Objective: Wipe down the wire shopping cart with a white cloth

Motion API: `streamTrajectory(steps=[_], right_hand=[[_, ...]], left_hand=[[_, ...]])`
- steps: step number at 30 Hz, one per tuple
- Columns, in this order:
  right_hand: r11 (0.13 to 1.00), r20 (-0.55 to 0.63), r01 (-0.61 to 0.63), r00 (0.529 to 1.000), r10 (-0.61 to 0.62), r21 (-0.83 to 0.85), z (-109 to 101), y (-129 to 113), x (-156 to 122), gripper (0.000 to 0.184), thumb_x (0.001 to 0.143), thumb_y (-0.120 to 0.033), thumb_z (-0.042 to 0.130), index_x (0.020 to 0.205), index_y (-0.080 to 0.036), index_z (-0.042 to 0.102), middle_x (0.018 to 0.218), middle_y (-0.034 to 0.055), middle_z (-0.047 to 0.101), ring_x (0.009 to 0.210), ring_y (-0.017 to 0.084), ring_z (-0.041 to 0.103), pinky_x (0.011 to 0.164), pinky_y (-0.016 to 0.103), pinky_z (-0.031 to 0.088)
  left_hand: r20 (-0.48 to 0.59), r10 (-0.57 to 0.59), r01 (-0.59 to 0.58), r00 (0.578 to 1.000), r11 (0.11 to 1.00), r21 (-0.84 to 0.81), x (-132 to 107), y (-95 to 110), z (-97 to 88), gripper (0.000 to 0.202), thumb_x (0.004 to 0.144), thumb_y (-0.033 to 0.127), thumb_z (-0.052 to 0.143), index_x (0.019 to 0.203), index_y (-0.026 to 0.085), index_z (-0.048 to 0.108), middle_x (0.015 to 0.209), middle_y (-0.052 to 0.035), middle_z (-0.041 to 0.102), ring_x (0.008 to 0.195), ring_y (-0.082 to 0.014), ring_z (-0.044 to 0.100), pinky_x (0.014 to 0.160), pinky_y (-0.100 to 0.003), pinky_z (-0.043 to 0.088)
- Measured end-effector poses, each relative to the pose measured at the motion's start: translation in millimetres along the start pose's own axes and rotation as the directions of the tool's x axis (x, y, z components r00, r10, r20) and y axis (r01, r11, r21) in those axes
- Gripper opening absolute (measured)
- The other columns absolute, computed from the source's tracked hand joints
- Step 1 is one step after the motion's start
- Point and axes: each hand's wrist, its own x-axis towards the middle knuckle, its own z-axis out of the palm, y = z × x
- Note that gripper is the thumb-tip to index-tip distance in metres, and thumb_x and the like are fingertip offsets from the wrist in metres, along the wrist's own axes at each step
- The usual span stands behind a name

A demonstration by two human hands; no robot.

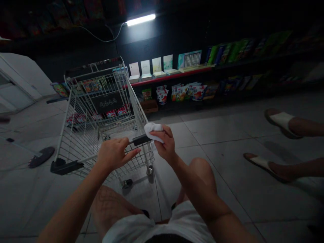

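A wire shopping cart stands before me, its near side toward my knees. My left hand wraps round the middle of the cart's handlebar, with the thumb stretched along it to the right. In my right hand is a bunched white cloth, pinched against the bar's right corner just past a black grip. Another black end piece caps the bar's left corner. Part of the cloth hangs below my fingers.
Behind the cart runs a dark shelf with upright cards, books and snack bags, lit by a tube lamp. A person's feet in sandals are at the right. A round dark base stands on the floor at left.
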Motion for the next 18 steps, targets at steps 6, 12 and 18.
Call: streamTrajectory(steps=[6,12,18], right_hand=[[0.992,0.437,0.016,0.896,-0.072,0.129,0.1,40.3,62.6,0.043,0.077,-0.005,0.048,0.108,-0.023,0.071,0.115,0.0054,0.06,0.11,0.018,0.057,0.098,0.036,0.049],[0.999,0.47,-0.005,0.883,0.022,-0.036,35.4,92.8,94.5,0.045,0.072,-0.003,0.048,0.105,-0.022,0.071,0.116,0.0069,0.059,0.112,0.021,0.056,0.103,0.042,0.046],[0.995,0.498,0.103,0.862,-0.093,0.008,11.7,36.6,70.5,0.042,0.077,-0.004,0.049,0.108,-0.023,0.069,0.116,0.0059,0.06,0.11,0.02,0.056,0.1,0.04,0.047]], left_hand=[[-0.182,0.147,-0.156,0.972,0.987,-0.033,-24.1,-18.3,2.5,0.053,0.091,0.066,0.042,0.072,0.018,0.056,0.06,-0.0023,0.062,0.055,-0.0167,0.057,0.053,-0.028,0.027],[-0.271,0.246,-0.268,0.931,0.962,-0.048,-36.2,-34.8,0.4,0.048,0.093,0.058,0.045,0.067,0.019,0.052,0.055,-0.0002,0.057,0.05,-0.0131,0.052,0.052,-0.026,0.028],[-0.241,0.271,-0.312,0.932,0.938,-0.151,-38.5,-49.8,0.6,0.045,0.096,0.052,0.042,0.067,0.019,0.052,0.054,0.0012,0.052,0.05,-0.0119,0.049,0.051,-0.026,0.029]])
